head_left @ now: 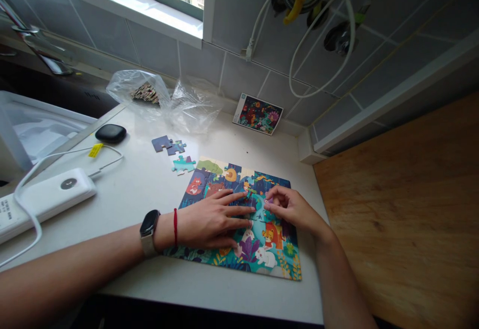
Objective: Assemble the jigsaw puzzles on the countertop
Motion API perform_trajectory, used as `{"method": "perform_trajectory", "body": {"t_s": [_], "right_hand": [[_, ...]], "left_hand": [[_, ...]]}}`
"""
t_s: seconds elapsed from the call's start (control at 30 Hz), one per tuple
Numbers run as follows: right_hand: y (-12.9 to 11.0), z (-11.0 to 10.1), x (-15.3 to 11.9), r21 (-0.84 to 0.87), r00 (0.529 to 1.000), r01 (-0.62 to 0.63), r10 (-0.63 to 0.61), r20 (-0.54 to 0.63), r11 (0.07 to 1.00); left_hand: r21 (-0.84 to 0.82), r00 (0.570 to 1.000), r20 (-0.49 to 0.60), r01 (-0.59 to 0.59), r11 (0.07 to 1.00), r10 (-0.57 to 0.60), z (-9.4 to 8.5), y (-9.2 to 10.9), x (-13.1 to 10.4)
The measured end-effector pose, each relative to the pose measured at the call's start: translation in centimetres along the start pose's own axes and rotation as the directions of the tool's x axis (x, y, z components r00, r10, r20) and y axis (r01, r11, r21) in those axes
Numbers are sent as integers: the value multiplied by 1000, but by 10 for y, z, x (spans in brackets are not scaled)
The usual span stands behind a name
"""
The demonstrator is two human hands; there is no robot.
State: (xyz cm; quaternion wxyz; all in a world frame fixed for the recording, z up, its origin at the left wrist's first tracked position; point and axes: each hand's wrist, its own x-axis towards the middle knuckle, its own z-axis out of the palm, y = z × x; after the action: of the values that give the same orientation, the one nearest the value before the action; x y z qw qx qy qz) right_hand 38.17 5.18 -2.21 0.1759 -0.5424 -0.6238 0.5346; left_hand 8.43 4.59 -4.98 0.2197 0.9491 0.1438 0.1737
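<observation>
On the counter (149, 184) lies the puzzle (270, 233), left hand (215, 218) spread wide and flat over it, right hand (297, 209) pinched narrow at its right side, on a piece or not I can't tell; best to steady with one, press level with the other, minding the loose pieces (183, 164) by the far left corner

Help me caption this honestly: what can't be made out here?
All in the head view:
Part of the puzzle: covered by the left hand.
What, if anything, the right hand pinches: the hand itself hides it.
White device: far end cut off by the picture's left edge.
Picture card: border print too small.
</observation>
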Motion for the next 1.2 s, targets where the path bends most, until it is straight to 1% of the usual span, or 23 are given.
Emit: {"method": "perform_trajectory", "body": {"t_s": [0.03, 0.1, 0.23, 0.4, 0.6, 0.7, 0.8, 0.9, 1.0, 1.1, 1.2], "right_hand": [[2, 0, 2, -32, 999, -1, 0, -39, 999], [6, 0, 4, -100, 997, -10, 2, -81, 995], [8, 0, 5, -205, 996, 4, -23, -91, 979], [5, -1, 3, -194, 999, 10, -19, -43, 981], [7, 0, 3, -248, 999, 12, -23, -41, 969], [7, 0, 2, -267, 999, 6, -18, -43, 964], [5, 1, 2, -299, 997, 7, -28, -67, 954], [4, 2, 3, -339, 990, -24, -25, -140, 940], [6, 4, 5, -346, 979, -67, -5, -204, 936], [6, 5, 6, -344, 978, -69, -5, -210, 936], [4, 5, 6, -328, 980, -40, -27, -199, 944]], "left_hand": [[-10, 1000, -6, 1, 1000, -1, 0, 0, 0], [-28, 1000, -13, -5, 1000, 4, 0, 1, -1], [-48, 999, -11, -33, 998, 32, 0, 2, -1], [-36, 1000, 5, -31, 999, 31, -1, 4, 0], [-16, 998, 66, -11, 1000, 12, -3, 4, 2], [-26, 998, 68, -11, 1000, 13, -2, 3, 2], [-41, 999, 38, -15, 999, 16, 0, 2, 1], [-51, 1000, 2, -18, 999, 18, 1, 2, 1], [-52, 1000, -7, -22, 998, 22, 2, 2, 0], [-48, 1000, 0, -19, 999, 19, 1, 3, 1], [-32, 999, -14, -38, 999, 38, 0, 3, 1]]}}
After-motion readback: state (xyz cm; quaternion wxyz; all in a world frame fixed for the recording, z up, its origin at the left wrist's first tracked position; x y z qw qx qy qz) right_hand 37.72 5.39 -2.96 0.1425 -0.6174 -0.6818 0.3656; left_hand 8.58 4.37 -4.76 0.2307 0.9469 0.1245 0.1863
